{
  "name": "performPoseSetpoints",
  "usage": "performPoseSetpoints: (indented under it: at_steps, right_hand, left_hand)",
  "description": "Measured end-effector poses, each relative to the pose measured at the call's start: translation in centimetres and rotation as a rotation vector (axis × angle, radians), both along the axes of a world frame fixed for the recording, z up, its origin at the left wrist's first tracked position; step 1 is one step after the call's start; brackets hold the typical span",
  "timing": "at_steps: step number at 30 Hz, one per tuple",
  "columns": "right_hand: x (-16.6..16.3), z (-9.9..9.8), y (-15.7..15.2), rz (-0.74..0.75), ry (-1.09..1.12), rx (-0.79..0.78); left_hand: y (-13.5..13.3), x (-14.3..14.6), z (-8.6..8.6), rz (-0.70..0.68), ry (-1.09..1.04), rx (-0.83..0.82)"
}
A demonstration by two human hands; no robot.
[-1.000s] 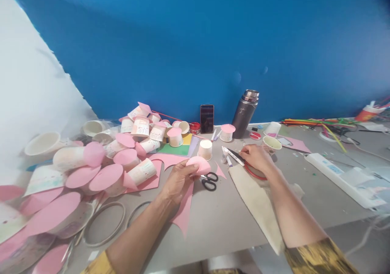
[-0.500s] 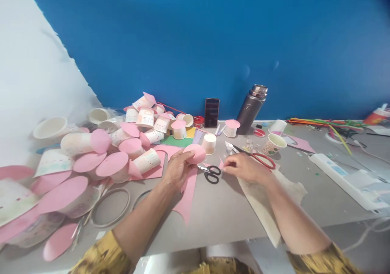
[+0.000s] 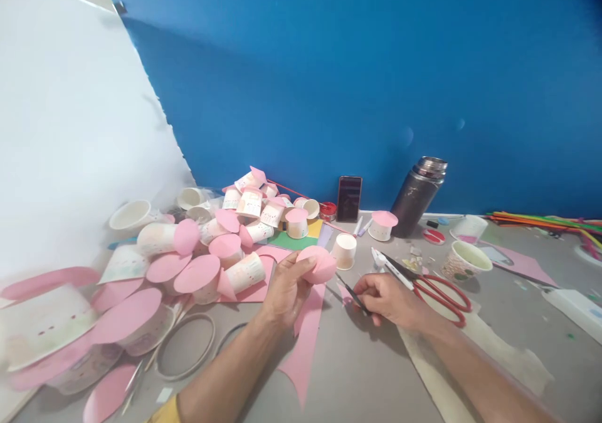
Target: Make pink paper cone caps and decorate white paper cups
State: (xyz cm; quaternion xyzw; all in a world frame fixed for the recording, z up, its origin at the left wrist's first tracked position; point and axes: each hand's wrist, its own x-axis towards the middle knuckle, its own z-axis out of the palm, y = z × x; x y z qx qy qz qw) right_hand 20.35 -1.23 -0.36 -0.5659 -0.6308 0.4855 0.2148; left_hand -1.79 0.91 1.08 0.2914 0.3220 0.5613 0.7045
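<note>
My left hand (image 3: 285, 288) is closed round a small paper cup capped with a pink paper disc (image 3: 318, 265), held just above the grey table (image 3: 371, 373). My right hand (image 3: 388, 297) rests on the table with its fingers closed on the black-handled scissors (image 3: 350, 294), whose blade points up and left toward the cup. A cut strip of pink paper (image 3: 305, 341) lies under and below my left hand. Red-handled scissors (image 3: 430, 285) lie just right of my right hand.
A heap of pink-capped paper cups (image 3: 202, 260) fills the left side. A plain cup (image 3: 345, 250), a phone (image 3: 348, 198) and a dark flask (image 3: 417, 194) stand by the blue wall. Wire rings (image 3: 185, 348) lie in front left. A cloth (image 3: 470, 360) lies under my right forearm.
My right hand moved left from the red scissors and closed on the black scissors. My left hand kept hold of the pink-capped cup. The view shifted left.
</note>
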Motion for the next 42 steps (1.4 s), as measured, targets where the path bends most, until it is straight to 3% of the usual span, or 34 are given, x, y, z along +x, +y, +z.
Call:
performPoseSetpoints:
  at_steps: [3, 7, 15, 42]
  right_hand:
    - [0.4, 0.0, -0.2, -0.026, 0.425, -0.079]
    - [-0.2, 0.4, -0.7, 0.018, 0.631, -0.12]
    - [-0.1, -0.5, -1.0, 0.094, 0.465, -0.035]
    - [-0.5, -1.7, -0.9, 0.104, 0.548, -0.03]
  left_hand:
    - [-0.1, -0.2, 0.2, -0.006, 0.017, -0.015]
    - [-0.2, -0.3, 0.6, -0.023, 0.037, -0.018]
    - [-0.3, -0.3, 0.7, -0.05, 0.095, -0.017]
    - [-0.3, 0.0, 0.2, -0.049, 0.071, 0.0]
